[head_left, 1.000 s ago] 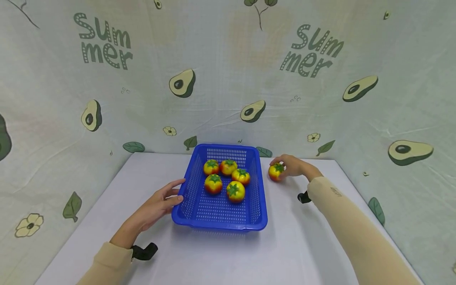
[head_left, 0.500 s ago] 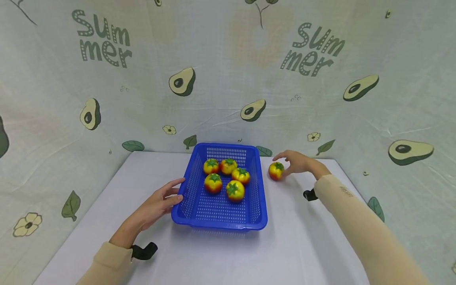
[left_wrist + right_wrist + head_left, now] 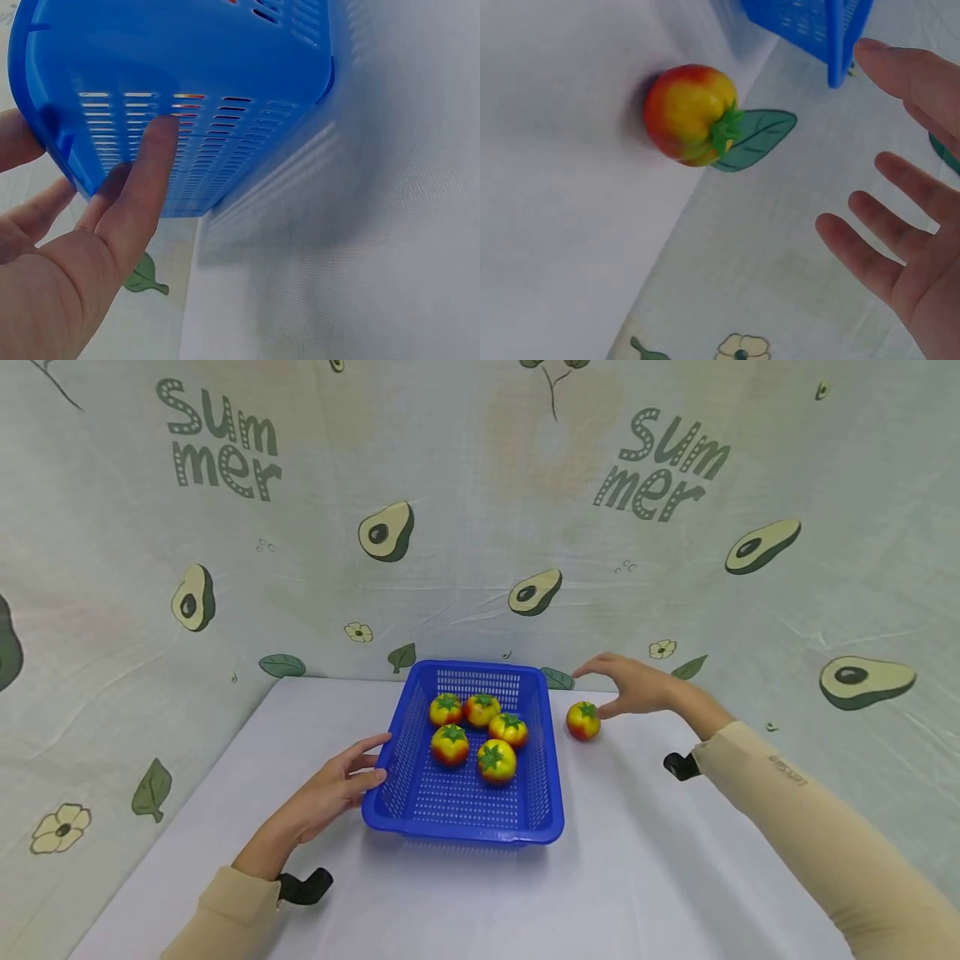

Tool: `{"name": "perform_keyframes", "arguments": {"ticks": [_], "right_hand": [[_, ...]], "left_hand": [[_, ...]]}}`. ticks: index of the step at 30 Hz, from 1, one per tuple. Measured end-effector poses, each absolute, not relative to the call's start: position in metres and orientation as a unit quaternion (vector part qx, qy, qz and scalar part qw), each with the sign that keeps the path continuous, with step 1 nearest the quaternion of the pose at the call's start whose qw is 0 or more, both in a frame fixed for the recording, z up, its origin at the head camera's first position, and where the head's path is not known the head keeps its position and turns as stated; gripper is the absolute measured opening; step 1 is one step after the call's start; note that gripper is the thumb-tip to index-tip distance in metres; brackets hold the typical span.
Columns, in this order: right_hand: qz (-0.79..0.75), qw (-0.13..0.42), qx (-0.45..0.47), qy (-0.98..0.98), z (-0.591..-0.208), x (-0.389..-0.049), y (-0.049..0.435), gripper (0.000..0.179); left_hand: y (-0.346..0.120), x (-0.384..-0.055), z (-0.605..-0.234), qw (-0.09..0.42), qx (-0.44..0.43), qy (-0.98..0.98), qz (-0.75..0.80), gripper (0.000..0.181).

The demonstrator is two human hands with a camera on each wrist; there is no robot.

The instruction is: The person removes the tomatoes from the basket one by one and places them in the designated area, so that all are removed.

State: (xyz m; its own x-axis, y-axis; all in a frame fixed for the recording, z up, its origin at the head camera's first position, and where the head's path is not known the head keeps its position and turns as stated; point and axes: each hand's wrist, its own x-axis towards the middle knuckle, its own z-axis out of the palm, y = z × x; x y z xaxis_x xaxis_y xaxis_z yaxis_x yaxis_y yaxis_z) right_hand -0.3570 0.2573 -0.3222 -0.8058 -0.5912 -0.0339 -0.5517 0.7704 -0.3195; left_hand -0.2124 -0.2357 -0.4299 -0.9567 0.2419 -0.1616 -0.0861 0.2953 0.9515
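"See the lone tomato (image 3: 582, 721), right of centre?"

"Underside hidden, yes; just left of the right hand (image 3: 636, 685), whose fingers are spread apart."

"And the left hand (image 3: 333, 787)?"

"Fairly straight fingers touch the blue basket (image 3: 457, 832), some partly hidden."

Left hand (image 3: 337, 785) forward, fingers (image 3: 151, 165) extended, right hand (image 3: 637, 683) farther out, fingers spread, forearms (image 3: 832, 835) angled inward

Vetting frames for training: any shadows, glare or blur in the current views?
Head: soft shadow beside the right sleeve on the table, no strong glare; left wrist: basket casts a broad soft shadow; right wrist: duller light, soft shadow left of the tomato, no obvious motion blur.
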Motion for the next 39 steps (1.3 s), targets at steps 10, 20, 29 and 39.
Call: {"name": "perform_keyframes", "arguments": {"ticks": [10, 20, 29, 39], "right_hand": [[-0.150, 0.044, -0.379, 0.912, -0.303, -0.331, 0.218, 0.066], [-0.151, 0.055, -0.415, 0.895, -0.304, -0.315, 0.180, 0.076], [-0.156, 0.089, -0.429, 0.885, -0.319, -0.309, 0.163, 0.075], [-0.165, 0.124, -0.447, 0.870, -0.342, -0.305, 0.147, 0.075]], "left_hand": [[-0.237, -0.213, -0.432, 0.135, 0.045, 0.790, 0.597, 0.075], [-0.236, -0.213, -0.434, 0.135, 0.045, 0.786, 0.602, 0.075], [-0.235, -0.213, -0.434, 0.134, 0.044, 0.786, 0.603, 0.075], [-0.235, -0.213, -0.434, 0.133, 0.043, 0.787, 0.601, 0.075]]}}
